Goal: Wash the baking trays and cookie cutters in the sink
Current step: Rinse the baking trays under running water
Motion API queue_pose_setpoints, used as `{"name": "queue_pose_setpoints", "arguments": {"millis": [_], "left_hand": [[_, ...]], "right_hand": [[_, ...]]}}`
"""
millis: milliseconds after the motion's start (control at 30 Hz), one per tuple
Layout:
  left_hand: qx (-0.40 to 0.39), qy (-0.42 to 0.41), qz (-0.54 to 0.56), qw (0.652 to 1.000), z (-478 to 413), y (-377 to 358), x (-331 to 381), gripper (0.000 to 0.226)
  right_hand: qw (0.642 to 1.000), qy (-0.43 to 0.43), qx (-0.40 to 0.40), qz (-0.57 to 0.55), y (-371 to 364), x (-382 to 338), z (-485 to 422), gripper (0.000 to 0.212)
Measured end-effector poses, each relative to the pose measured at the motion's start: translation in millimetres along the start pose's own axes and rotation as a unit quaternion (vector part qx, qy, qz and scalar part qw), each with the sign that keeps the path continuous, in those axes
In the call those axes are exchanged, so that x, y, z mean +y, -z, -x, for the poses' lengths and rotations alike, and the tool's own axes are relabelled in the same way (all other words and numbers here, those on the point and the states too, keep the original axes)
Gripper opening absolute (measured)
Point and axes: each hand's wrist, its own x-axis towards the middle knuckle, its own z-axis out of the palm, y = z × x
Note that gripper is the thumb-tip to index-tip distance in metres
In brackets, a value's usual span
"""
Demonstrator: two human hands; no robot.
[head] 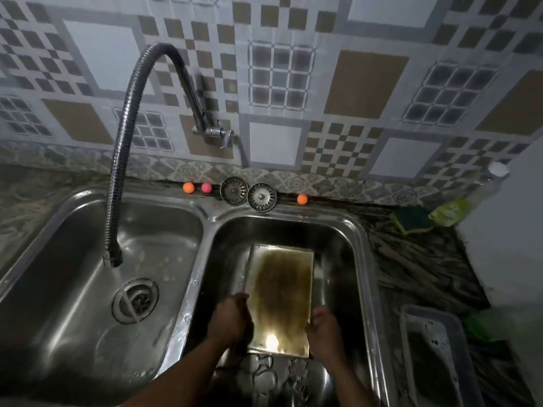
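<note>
A rectangular metal baking tray with a brown-stained floor (280, 292) is held in the right basin of the double stainless-steel sink (363, 239), its long axis running from near to far. Its left long edge is gripped near the near end by the left hand (230, 318), whose fingers are curled round the rim. The right long edge is clasped by the right hand (323, 326), fingers likewise curled over the rim. Both forearms are extended from the near edge of the scene, converging slightly on the tray.

Metal cookie cutters (264, 374) in flower-like shapes are seen on the basin floor just near of the tray, between the forearms. A second grey rectangular tray (435, 356) is seen on the dark counter to the right of the sink.

The flexible ribbed grey tap hose (125, 136) is arched over the left basin. Two round metal sink strainers (248, 195) are propped at the far rim.
</note>
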Motion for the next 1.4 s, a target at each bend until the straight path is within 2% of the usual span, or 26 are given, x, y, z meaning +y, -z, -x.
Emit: {"name": "queue_pose_setpoints", "arguments": {"millis": [100, 267, 433, 533, 633, 733, 833, 867, 933, 1100, 1233, 1300, 1400], "left_hand": [[-0.025, -0.012, -0.024, 0.999, -0.7, -1.1, -10.0, 0.043], [-0.008, -0.020, 0.002, 1.000, -7.4, -8.5, -24.4, 0.037], [-0.002, -0.026, 0.062, 0.998, -7.2, -7.0, -29.3, 0.040], [-0.005, -0.018, 0.061, 0.998, -12.0, -10.6, -36.5, 0.028], [-0.029, -0.039, 0.030, 0.998, -6.4, -4.1, -31.3, 0.031], [-0.007, -0.027, 0.082, 0.996, 0.9, 7.1, -28.4, 0.037], [0.046, -0.034, 0.166, 0.984, 8.0, 21.8, -27.4, 0.045], [0.064, -0.042, 0.210, 0.975, 13.1, 29.8, -25.1, 0.041], [0.098, -0.053, 0.297, 0.948, 28.5, 51.7, -21.1, 0.025], [0.191, -0.065, 0.463, 0.863, 60.6, 118.7, -33.3, 0.007], [0.217, -0.087, 0.485, 0.843, 67.6, 165.1, -44.2, 0.007], [0.215, -0.108, 0.490, 0.838, 71.2, 179.8, -44.8, 0.005], [0.188, -0.155, 0.482, 0.842, 81.7, 197.5, -41.0, 0.015]], "right_hand": [[1.000, -0.012, 0.003, -0.001, -16.9, 16.2, -2.4, 0.038], [0.999, -0.018, 0.033, 0.001, -25.7, 21.5, -5.1, 0.040], [0.997, -0.047, 0.062, -0.021, -23.9, 22.2, -0.2, 0.022], [0.997, -0.043, 0.055, -0.025, -21.6, 20.2, 1.4, 0.022], [0.999, -0.022, 0.022, -0.020, -16.4, 21.0, 0.6, 0.024], [1.000, 0.001, 0.021, -0.006, -9.9, 9.2, 7.1, 0.029], [0.998, 0.035, 0.046, 0.011, -11.1, -23.3, 14.8, 0.014], [0.997, 0.055, 0.045, 0.018, -14.3, -37.0, 16.0, 0.018], [0.995, 0.094, 0.028, 0.006, -22.3, -72.2, 20.4, 0.026], [0.982, 0.179, -0.009, -0.055, -44.0, -186.0, 25.2, 0.020], [0.974, 0.207, 0.006, -0.090, -42.3, -267.6, 7.8, 0.016], [0.972, 0.211, 0.041, -0.097, -37.1, -302.1, -6.9, 0.022], [0.959, 0.231, 0.101, -0.127, -30.8, -343.9, -17.8, 0.030]]}}
